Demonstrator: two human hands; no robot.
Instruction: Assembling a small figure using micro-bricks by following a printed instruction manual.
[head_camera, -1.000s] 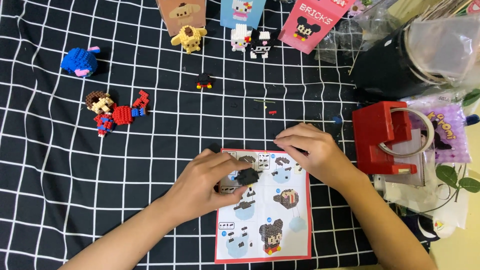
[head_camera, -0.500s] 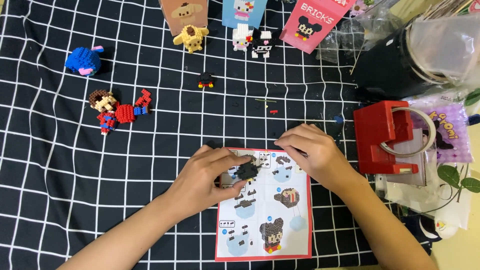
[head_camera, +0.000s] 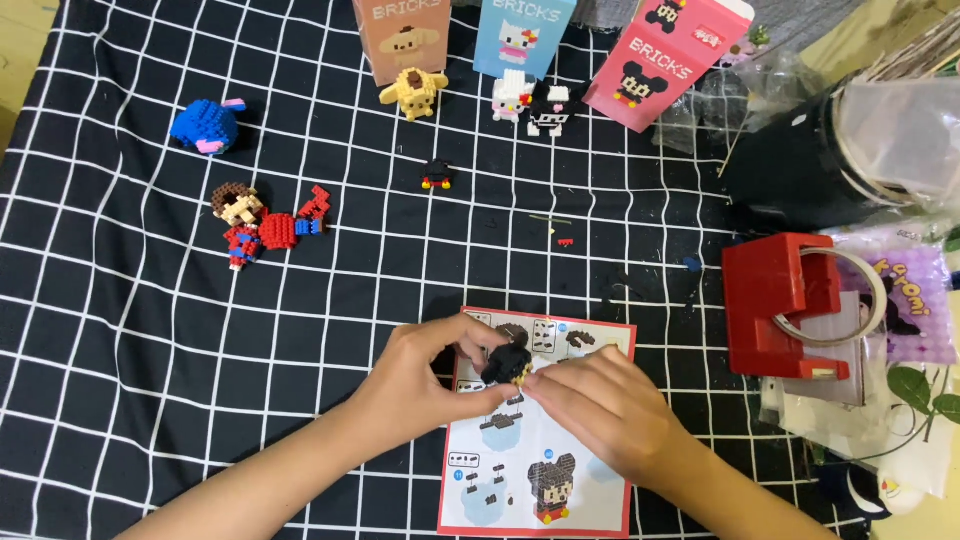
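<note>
Fingertips of both hands meet over a small black-and-tan clump of tiny building bricks (head_camera: 507, 364), held just above the far end of the red-bordered printed instruction sheet (head_camera: 590, 500). The left hand (head_camera: 420, 385) has its thumb and fingers closed on the clump from the left side; the right hand (head_camera: 600, 405) pinches in against it from the right, its fingers together — whether a loose brick sits between them I cannot tell.

By the look of it, a piece is being pressed onto the half-built assembly, an early stage next to the finished black-eared figure pictured at the sheet's near end. The next move calls for a steady grip on the left and a straight, squared push from the right, so the studs seat.

Well to the far left on the black cloth with white grid lines (head_camera: 130, 330) lie a red-and-blue brick figure (head_camera: 265, 225) and a round blue brick figure (head_camera: 208, 125) — both well apart from the hands.
</note>
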